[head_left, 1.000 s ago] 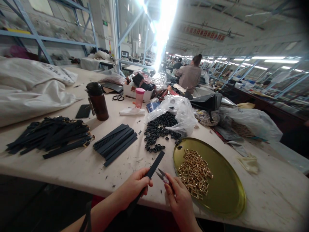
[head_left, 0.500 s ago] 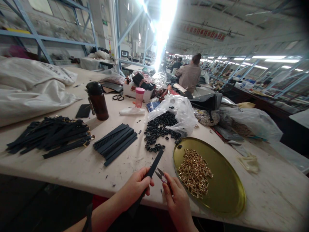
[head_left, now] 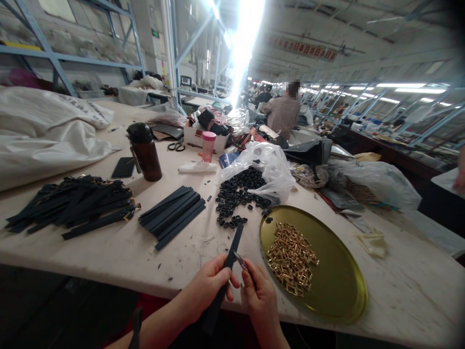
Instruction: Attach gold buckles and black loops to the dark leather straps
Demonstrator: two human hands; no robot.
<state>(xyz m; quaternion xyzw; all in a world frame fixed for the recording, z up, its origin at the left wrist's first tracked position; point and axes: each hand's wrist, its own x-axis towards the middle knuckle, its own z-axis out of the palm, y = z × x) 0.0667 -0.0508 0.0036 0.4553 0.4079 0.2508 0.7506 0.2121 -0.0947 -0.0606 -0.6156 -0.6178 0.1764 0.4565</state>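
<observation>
A long black strap point(head_left: 236, 241) is pinched in my left hand point(head_left: 211, 282), its far end pointing up and away over the table edge. My right hand point(head_left: 260, 294) is closed around a small pair of thread snips point(head_left: 240, 261), whose tips touch or nearly touch the strap's right edge. Beyond the strap's end lie many small black loops point(head_left: 232, 203), spilling from a clear plastic bag point(head_left: 276, 167). On the right, a round gold-coloured tray point(head_left: 336, 271) holds a heap of gold metal buckles point(head_left: 292, 259). A stack of flat black straps point(head_left: 172, 213) lies to the left.
Black straps with gold buckles point(head_left: 76, 201) are piled at far left. Behind them are a phone point(head_left: 123, 167), a dark brown bottle point(head_left: 145, 155), black-handled scissors point(head_left: 176, 146) and a pink-lidded cup point(head_left: 208, 148). A person point(head_left: 283, 114) sits farther back.
The snips have closed up and their tips have come to the strap's edge. My left hand has shifted slightly right and the strap stands a little steeper.
</observation>
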